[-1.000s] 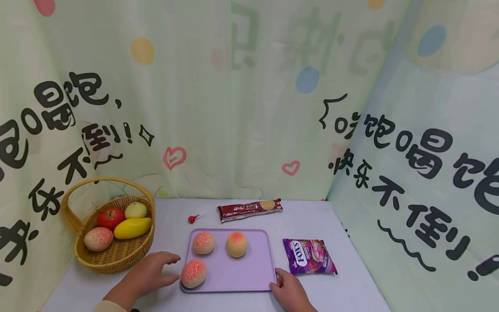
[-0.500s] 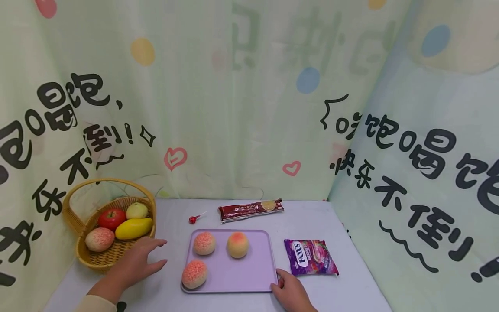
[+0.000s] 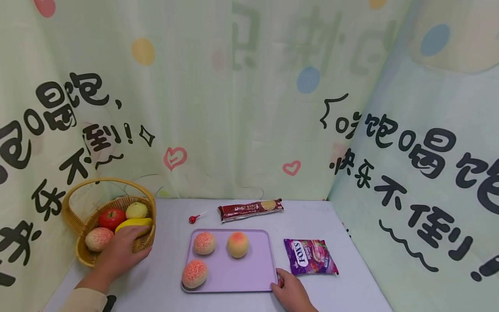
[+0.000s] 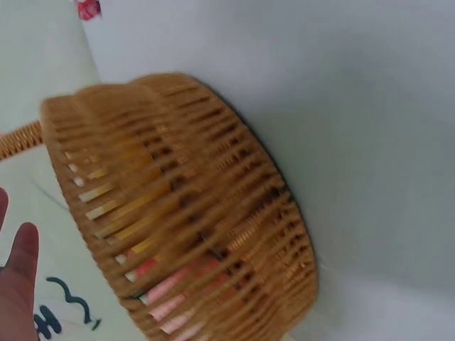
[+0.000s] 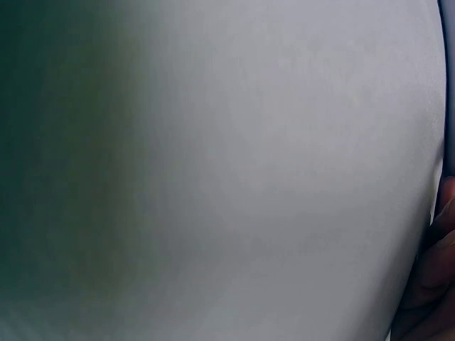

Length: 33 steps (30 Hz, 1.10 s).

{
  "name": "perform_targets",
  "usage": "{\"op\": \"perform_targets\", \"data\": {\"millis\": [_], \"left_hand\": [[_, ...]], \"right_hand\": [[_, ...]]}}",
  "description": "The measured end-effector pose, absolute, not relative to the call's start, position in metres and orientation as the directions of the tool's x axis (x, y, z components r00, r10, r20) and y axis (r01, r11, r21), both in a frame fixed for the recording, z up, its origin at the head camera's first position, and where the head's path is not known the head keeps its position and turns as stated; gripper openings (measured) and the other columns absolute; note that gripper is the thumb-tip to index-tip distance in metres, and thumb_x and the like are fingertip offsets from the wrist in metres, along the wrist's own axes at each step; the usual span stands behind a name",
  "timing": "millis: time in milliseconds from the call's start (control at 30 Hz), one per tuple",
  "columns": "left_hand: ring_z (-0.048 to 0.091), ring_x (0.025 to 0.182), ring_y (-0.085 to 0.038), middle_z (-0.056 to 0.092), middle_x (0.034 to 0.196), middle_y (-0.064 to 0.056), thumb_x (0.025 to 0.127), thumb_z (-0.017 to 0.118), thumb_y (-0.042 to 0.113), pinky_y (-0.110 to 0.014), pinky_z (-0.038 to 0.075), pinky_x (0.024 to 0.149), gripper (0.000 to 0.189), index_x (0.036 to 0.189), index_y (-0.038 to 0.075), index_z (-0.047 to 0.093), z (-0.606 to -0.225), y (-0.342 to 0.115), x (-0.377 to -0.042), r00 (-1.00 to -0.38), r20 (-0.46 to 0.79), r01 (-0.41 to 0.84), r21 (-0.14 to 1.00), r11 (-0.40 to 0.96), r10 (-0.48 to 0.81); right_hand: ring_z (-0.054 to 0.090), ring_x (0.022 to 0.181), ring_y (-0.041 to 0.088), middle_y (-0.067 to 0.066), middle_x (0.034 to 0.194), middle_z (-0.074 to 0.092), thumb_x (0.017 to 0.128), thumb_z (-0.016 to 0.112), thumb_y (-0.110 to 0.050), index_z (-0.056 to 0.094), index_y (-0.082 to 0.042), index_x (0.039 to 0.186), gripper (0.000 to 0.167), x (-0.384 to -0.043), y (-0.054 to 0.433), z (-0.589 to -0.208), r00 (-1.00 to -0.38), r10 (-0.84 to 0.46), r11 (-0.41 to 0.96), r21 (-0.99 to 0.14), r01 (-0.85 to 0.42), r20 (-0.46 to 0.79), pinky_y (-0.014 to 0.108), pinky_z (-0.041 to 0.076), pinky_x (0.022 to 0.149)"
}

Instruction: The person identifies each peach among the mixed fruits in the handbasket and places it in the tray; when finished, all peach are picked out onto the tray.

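Note:
My left hand (image 3: 124, 250) is over the front right of the wicker basket (image 3: 87, 261), its fingers at the yellow mango-like fruit (image 3: 132, 222) and its thumb spread apart. In the left wrist view, fingers (image 4: 23, 259) show above the basket's rim, beside its woven wall (image 4: 206, 199). The basket also holds a red fruit (image 3: 111, 219), a pale green fruit (image 3: 137, 210) and a speckled pink peach (image 3: 99, 239). My right hand (image 3: 289, 291) pinches the lilac tray (image 3: 241, 279) at its front right corner. Two speckled peaches (image 3: 194, 274) and a yellow-orange peach (image 3: 238, 245) lie on the tray.
A red lollipop (image 3: 192, 219) and a long dark red snack packet (image 3: 251, 210) lie behind the tray. To its right is a purple candy bag (image 3: 310, 257). Printed curtains (image 3: 241, 130) enclose the white table (image 3: 167, 247) at the back and sides.
My left hand has moved left from beside the front left peach on the tray to over the basket. My right hand stays at the tray corner.

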<state>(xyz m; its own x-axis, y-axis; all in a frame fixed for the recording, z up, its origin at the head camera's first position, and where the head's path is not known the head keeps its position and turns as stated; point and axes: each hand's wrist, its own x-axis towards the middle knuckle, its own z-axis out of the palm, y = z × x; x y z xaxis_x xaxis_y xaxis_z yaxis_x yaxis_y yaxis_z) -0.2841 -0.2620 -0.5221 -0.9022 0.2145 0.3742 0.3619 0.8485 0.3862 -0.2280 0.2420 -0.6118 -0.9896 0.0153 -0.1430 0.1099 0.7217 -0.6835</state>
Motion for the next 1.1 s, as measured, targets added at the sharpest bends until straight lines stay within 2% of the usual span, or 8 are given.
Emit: {"op": "perform_targets", "data": {"millis": [233, 467, 800, 933, 1100], "left_hand": [[0.046, 0.129, -0.049, 0.055, 0.138, -0.029, 0.083, 0.086, 0.029, -0.071, 0.039, 0.105, 0.071, 0.139, -0.001, 0.055, -0.524, -0.280, -0.291, -0.933, 0.329, 0.293, 0.460, 0.838, 0.146], [0.043, 0.128, -0.050, 0.051, 0.140, -0.029, 0.083, 0.084, 0.033, -0.071, 0.037, 0.104, 0.079, 0.142, -0.005, 0.049, -0.532, -0.294, -0.299, -0.928, 0.352, 0.285, 0.449, 0.847, 0.126], [0.038, 0.127, -0.055, 0.045, 0.140, -0.035, 0.084, 0.083, 0.032, -0.075, 0.035, 0.104, 0.086, 0.145, -0.011, 0.040, -0.536, -0.308, -0.308, -0.950, 0.309, 0.177, 0.443, 0.879, 0.036], [0.038, 0.125, -0.056, 0.045, 0.138, -0.036, 0.082, 0.084, 0.037, -0.076, 0.036, 0.102, 0.093, 0.146, -0.012, 0.037, -0.538, -0.312, -0.309, -0.952, 0.305, 0.145, 0.451, 0.881, 0.001], [0.038, 0.123, -0.058, 0.045, 0.136, -0.037, 0.079, 0.086, 0.032, -0.076, 0.034, 0.102, 0.094, 0.145, -0.013, 0.037, -0.542, -0.315, -0.311, -0.954, 0.299, 0.125, 0.448, 0.885, -0.017]], "right_hand": [[0.047, 0.065, 0.015, -0.002, 0.073, 0.054, 0.090, 0.074, -0.022, 0.056, 0.012, 0.136, 0.060, -0.228, 0.242, -0.611, -0.988, 0.023, 0.719, -0.684, 0.123, -0.154, 0.027, 0.036, 0.057], [0.047, 0.064, 0.013, -0.002, 0.074, 0.054, 0.090, 0.074, -0.022, 0.056, 0.012, 0.136, 0.060, -0.227, 0.242, -0.608, -0.988, 0.024, 0.719, -0.685, 0.121, -0.150, 0.027, 0.036, 0.058], [0.047, 0.065, 0.014, -0.001, 0.073, 0.054, 0.089, 0.074, -0.021, 0.056, 0.012, 0.136, 0.060, -0.228, 0.240, -0.610, -0.987, 0.029, 0.719, -0.682, 0.132, -0.160, 0.027, 0.036, 0.057], [0.048, 0.066, 0.015, -0.001, 0.074, 0.054, 0.090, 0.074, -0.021, 0.056, 0.012, 0.137, 0.060, -0.228, 0.240, -0.610, -0.985, 0.028, 0.717, -0.683, 0.138, -0.170, 0.027, 0.036, 0.057], [0.048, 0.066, 0.015, -0.001, 0.074, 0.054, 0.090, 0.074, -0.021, 0.056, 0.012, 0.137, 0.060, -0.229, 0.241, -0.610, -0.985, 0.031, 0.718, -0.681, 0.142, -0.173, 0.027, 0.036, 0.057]]}}
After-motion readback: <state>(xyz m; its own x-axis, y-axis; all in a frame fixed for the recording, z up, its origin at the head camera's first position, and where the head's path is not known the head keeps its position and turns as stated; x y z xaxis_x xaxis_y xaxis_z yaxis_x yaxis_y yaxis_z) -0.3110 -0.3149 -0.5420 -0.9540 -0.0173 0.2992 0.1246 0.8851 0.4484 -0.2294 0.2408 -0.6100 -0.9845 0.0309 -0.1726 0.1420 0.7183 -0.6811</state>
